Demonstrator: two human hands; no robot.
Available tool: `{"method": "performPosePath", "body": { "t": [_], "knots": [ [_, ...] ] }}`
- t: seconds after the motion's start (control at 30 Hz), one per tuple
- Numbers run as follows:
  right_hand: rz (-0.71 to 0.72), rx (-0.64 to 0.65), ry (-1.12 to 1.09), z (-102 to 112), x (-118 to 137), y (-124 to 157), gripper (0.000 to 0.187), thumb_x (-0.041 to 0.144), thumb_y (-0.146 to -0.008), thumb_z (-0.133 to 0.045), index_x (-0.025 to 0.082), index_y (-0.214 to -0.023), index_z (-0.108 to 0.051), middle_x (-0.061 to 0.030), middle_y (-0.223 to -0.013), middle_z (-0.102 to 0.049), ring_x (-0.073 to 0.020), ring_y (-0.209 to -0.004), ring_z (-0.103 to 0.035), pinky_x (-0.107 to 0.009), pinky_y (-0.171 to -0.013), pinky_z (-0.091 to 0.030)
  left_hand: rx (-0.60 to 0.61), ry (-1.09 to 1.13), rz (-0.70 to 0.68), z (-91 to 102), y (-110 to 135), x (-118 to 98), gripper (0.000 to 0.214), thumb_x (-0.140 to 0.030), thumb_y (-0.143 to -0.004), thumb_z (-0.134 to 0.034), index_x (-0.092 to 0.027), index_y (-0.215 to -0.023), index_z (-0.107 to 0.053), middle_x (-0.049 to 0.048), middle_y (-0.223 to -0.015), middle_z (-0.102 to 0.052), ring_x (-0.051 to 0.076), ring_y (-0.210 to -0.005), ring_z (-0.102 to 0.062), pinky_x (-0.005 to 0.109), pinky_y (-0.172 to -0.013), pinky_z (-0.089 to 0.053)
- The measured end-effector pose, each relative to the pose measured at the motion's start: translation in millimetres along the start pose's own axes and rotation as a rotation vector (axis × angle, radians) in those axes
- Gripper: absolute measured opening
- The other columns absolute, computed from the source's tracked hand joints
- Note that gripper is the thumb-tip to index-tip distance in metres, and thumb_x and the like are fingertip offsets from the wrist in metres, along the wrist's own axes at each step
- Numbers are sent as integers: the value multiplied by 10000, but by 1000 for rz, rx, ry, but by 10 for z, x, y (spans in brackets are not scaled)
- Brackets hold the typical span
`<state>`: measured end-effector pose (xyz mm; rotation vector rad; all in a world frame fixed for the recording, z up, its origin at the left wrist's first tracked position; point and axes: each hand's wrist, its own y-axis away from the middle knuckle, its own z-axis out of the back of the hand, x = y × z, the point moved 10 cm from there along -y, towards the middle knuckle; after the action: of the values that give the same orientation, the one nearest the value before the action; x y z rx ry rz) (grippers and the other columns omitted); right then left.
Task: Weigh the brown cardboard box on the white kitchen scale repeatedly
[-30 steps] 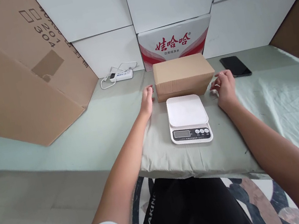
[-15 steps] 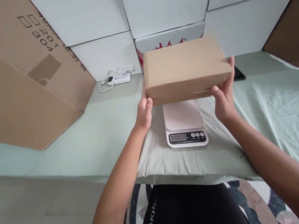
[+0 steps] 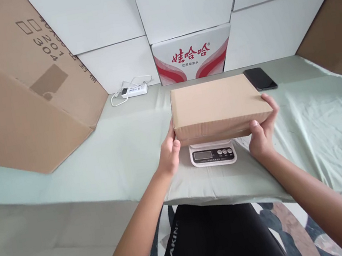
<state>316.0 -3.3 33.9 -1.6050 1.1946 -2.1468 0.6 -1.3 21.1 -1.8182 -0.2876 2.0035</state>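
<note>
A closed brown cardboard box (image 3: pixel 217 101) is held level between my two hands, over a white digital kitchen scale (image 3: pixel 214 160). My left hand (image 3: pixel 169 152) grips the box's left end, thumb at the front corner and fingers going out of sight behind it. At the right end, my right hand (image 3: pixel 263 131) clasps the box with its thumb on the lower front edge and fingers along the side. The box hides the scale's weighing plate; only the front panel with its display and buttons shows. Whether the box touches the plate I cannot tell.
Behind the box lies a black phone (image 3: pixel 261 79). A white power bank (image 3: pixel 134 90) with a cable sits at the back left. White cartons, one with red lettering (image 3: pixel 191 54), line the back. Large brown cartons (image 3: pixel 67 124) flank the green cloth-covered table (image 3: pixel 137 160).
Both hands have lowered the cardboard box toward the scale, so it now covers the plate. The red-lettered carton and the phone have come into fuller view behind it.
</note>
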Motion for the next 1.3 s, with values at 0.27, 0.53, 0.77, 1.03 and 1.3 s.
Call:
{"method": "performPosePath", "body": {
  "t": [0.27, 0.53, 0.77, 1.03, 1.3],
  "knots": [
    [-102, -35, -43, -17, 76, 13, 678, 680, -914, -706, 413, -1527, -596, -78, -1618, -594, -418, -1623, -508, -719, -1438, -339, -40, 19, 37, 21, -11, -55, 872, -888, -1060, -493, -354, -1746, -566, 88, -1781, -647, 372, -1817, -379, 536, -1517, -299],
    [-336, -382, -607, 180, -228, -130, 525, 559, -920, -640, 398, -1418, -673, -50, -1203, -733, -263, -1161, -697, -454, -1089, -564, -192, 40, 52, 279, -4, 97, 957, -962, -1017, -469, -396, -1790, -493, 33, -1957, -384, 349, -1857, -266, 527, -1518, -268],
    [-709, -623, -684, 393, -519, -119, 431, 629, -944, -554, 282, -1140, -718, -71, -1062, -656, -190, -847, -631, -299, -690, -487, -356, 92, 113, 582, -94, 362, 977, -1002, -1000, -415, -408, -1770, -513, 64, -1959, -370, 340, -1851, -274, 560, -1487, -319],
    [-853, -548, -721, 177, -616, -138, 408, 431, -1014, -477, 210, -688, -585, 4, -702, -447, -126, -625, -446, -199, -545, -434, -339, 102, 169, 585, -226, 549, 1006, -1012, -996, -400, -366, -1754, -543, 104, -1939, -407, 354, -1830, -332, 556, -1474, -343],
    [-907, -553, -820, 122, -713, -176, 383, 412, -1015, -472, 231, -679, -511, 39, -633, -369, -111, -542, -353, -179, -465, -368, -324, 103, 194, 585, -236, 572, 1006, -1036, -972, -411, -378, -1707, -601, 102, -1906, -473, 364, -1816, -366, 577, -1472, -343]
  ]
}}
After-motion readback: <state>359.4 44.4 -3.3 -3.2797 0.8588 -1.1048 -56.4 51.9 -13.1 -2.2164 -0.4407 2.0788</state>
